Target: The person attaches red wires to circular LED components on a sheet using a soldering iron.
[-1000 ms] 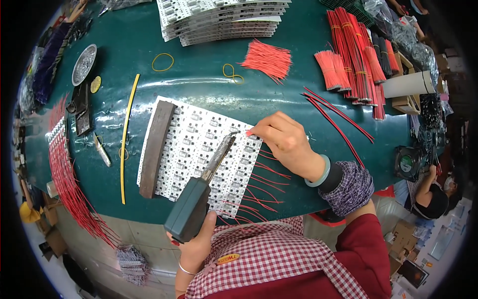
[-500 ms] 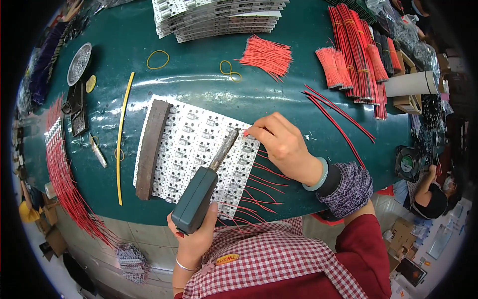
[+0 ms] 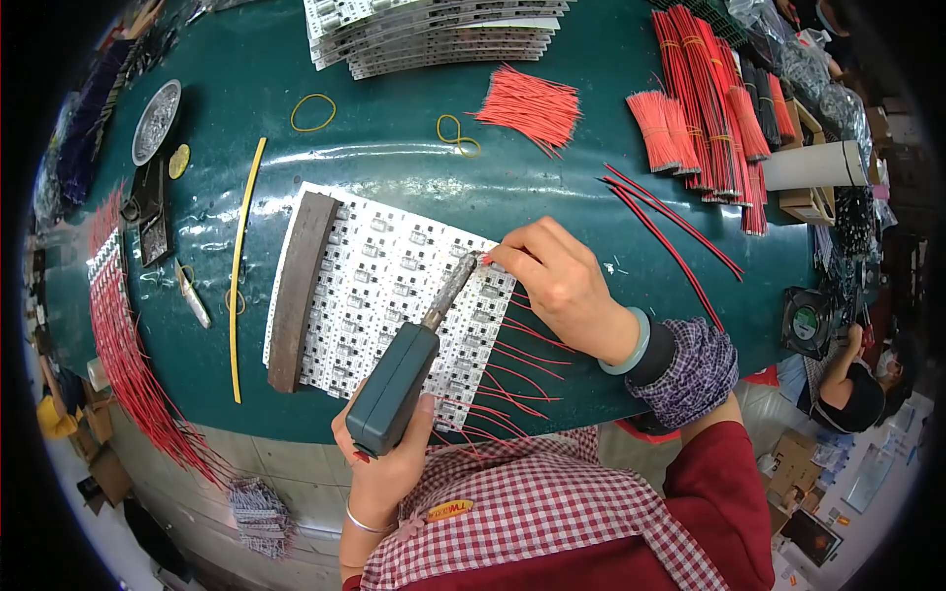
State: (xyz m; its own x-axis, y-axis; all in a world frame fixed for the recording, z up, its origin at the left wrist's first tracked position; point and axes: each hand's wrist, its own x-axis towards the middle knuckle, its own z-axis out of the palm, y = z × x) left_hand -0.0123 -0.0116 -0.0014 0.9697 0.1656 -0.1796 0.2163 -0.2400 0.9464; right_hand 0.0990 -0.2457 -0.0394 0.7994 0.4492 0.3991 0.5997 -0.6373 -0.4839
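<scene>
A white circuit board panel [image 3: 370, 281] lies tilted on the green table, its rows filled with small components. My left hand [image 3: 389, 465] is closed round the handle of a dark green soldering gun [image 3: 394, 379], whose tip meets the panel near its upper right corner. Right beside that tip, my right hand [image 3: 564, 284] pinches a short red wire [image 3: 486, 260] at the panel's edge; the fingers cover most of it. Several red wires [image 3: 522, 357] stick out along the panel's right edge. A dark, heavy-looking bar [image 3: 302, 295] rests across its left side.
More panels are stacked [image 3: 443, 44] at the far side. Loose short red wires [image 3: 530, 106] and tied wire bundles [image 3: 705, 108] lie far right. At left are a yellow strip [image 3: 246, 271], a metal bowl [image 3: 158, 123], a knife [image 3: 192, 297] and wired boards [image 3: 118, 305]. A small fan [image 3: 806, 322] stands right.
The soldering gun has shifted slightly up and to the right, its tip now closer to my right fingertips. My right hand has barely moved.
</scene>
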